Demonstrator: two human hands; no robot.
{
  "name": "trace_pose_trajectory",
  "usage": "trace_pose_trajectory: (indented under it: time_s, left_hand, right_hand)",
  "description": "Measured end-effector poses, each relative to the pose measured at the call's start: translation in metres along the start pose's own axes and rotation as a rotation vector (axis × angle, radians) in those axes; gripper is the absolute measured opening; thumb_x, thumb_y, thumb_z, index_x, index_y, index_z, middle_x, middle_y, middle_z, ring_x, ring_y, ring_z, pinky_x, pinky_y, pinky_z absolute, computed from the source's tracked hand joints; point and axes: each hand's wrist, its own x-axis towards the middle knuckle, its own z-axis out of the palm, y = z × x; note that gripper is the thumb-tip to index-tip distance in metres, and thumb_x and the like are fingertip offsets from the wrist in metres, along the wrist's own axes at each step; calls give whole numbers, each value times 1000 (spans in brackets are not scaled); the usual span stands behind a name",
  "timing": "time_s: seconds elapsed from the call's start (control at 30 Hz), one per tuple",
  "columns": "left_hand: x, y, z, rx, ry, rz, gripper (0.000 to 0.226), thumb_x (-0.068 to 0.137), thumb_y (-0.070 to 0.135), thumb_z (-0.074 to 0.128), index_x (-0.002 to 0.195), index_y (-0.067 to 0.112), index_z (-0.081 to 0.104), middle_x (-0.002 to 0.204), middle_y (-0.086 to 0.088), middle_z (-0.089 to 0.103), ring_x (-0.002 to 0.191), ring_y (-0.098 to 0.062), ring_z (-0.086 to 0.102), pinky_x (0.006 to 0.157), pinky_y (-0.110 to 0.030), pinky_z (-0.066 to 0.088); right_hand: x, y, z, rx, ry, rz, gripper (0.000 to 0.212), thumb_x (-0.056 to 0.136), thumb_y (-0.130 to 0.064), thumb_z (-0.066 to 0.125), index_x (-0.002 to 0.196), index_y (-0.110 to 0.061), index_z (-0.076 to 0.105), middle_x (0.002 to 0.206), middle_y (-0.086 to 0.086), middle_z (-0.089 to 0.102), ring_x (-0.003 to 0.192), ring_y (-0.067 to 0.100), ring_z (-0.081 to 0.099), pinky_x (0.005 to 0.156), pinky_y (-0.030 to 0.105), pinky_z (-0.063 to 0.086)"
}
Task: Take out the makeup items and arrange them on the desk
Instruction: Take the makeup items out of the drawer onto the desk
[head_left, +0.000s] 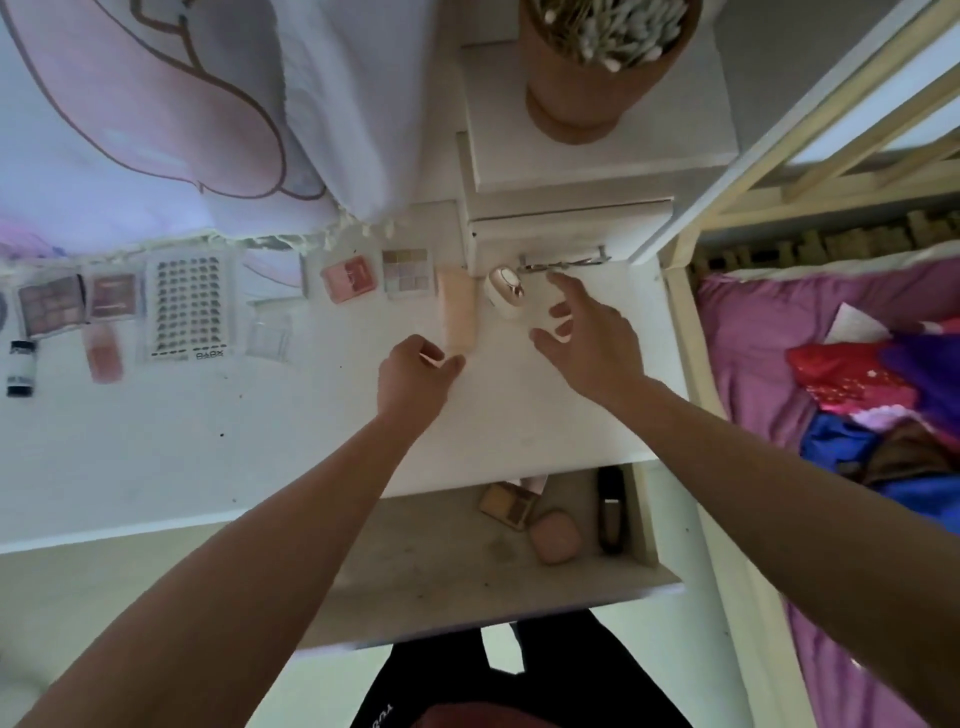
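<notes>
Two bare hands over a smooth white desk (208, 441), lightly speckled w/ dark spots. R hand (587, 338) is spread open, fingers apart, holding nothing, hovering just beside a small glossy white oval case (504, 291) w/ a rose-gold clasp on top. L hand (415, 374) has fingers curled at the near end of a long matte peach case (457, 312) w/ rounded corners; can't tell if it pinches the case or only sits beside it. Both cases lie on the desk towards its back, side by side, at the R end of a row of makeup. Row going left: pastel palette (408, 273) w/ a grid of square pans, pink square compact (349, 278), small clear plastic box (267, 327), flat lash tray (188, 306) w/ rows of dark lashes, then 2 clear-framed shadow palettes (52, 304) in mauve tones. In front of those: a pink tube (101, 353) and a white bottle (21, 369) w/ black ends. Below the desk edge an open drawer (441, 571), dusty inside, holds a tan palette (506, 504), a soft-looking pink rounded pouch (555, 535) and a dark glossy tube (610, 512). Behind the oval case stands a white drawer box (592, 156) w/ a thin metal handle (561, 257); on top, a terracotta pot (571, 93) full of cotton swabs. White fringed cloth (130, 104) w/ pink shapes hangs over the desk's back. Far R: pale wood bed frame (680, 338) and purple bedding (753, 338).
</notes>
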Motion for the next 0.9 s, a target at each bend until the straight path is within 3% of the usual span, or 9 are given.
trace_pose_trajectory:
  time_s: [0.17, 0.3, 0.43, 0.5, 0.57, 0.63, 0.7, 0.8, 0.9]
  left_hand:
    - [-68, -41, 18, 53, -55, 76, 15, 83, 29, 71, 86, 17, 61, 70, -1, 65, 64, -17, 64, 61, -32, 54]
    - [-101, -81, 52, 135, -124, 48, 15, 81, 24, 71, 71, 22, 59, 62, 9, 59, 64, -15, 59, 58, -28, 46]
    - [-101, -102, 86, 295, -203, 57, 15, 83, 21, 64, 70, 24, 57, 66, 5, 61, 78, -27, 65, 59, -26, 37]
    - [-89, -110, 108, 364, -259, 113, 5, 84, 17, 60, 79, 16, 61, 81, -9, 67, 86, -33, 64, 64, -29, 41]
    - [-76, -118, 127, 419, -299, 157, 15, 85, 16, 60, 96, 7, 65, 102, -19, 67, 99, -38, 62, 78, -36, 48]
    - [-66, -126, 140, 495, -257, 193, 31, 84, 19, 64, 108, 1, 67, 113, -24, 66, 108, -40, 61, 90, -40, 47]
    - [-59, -134, 150, 522, -217, 237, 38, 76, 28, 66, 100, -1, 71, 106, -24, 68, 100, -41, 65, 85, -40, 50]
    - [-56, -140, 163, 476, -271, 69, 45, 77, 29, 73, 116, 9, 65, 122, -19, 62, 116, -37, 55, 91, -36, 44]
    - [-55, -152, 175, 409, -213, -70, 55, 73, 33, 76, 120, 12, 56, 120, -15, 61, 113, -36, 56, 83, -34, 44]
  right_hand:
    - [-92, 58, -10, 179, 123, 98, 28, 88, -27, 68, 116, -22, 64, 85, -12, 68, 76, 9, 66, 75, 36, 55]
    - [-155, 97, 19, 116, 54, 164, 14, 84, -23, 73, 98, -22, 70, 75, -11, 69, 72, 15, 67, 70, 36, 53]
    - [-176, 117, 69, -29, -207, 128, 17, 87, -29, 68, 101, -20, 69, 90, -1, 72, 82, 23, 67, 68, 28, 44]
    - [-172, 128, 94, -140, -386, 122, 25, 89, -32, 63, 109, -18, 65, 100, 4, 68, 92, 26, 65, 70, 29, 42]
    - [-167, 137, 113, -203, -523, 119, 38, 88, -32, 62, 124, -18, 58, 114, 7, 63, 103, 27, 62, 77, 33, 47]
    - [-161, 144, 126, -221, -567, 126, 51, 87, -29, 63, 135, -22, 49, 127, 8, 54, 111, 30, 57, 84, 38, 51]
    - [-155, 151, 138, -262, -582, 107, 62, 85, -29, 66, 142, -25, 41, 137, 8, 46, 121, 31, 50, 87, 41, 51]
    - [-149, 156, 153, -353, -605, 27, 69, 83, -32, 68, 144, -26, 37, 140, 7, 40, 128, 30, 40, 89, 41, 47]
    - [-149, 158, 164, -362, -623, 11, 58, 87, -42, 62, 140, -27, 43, 134, 9, 41, 126, 31, 42, 92, 40, 46]
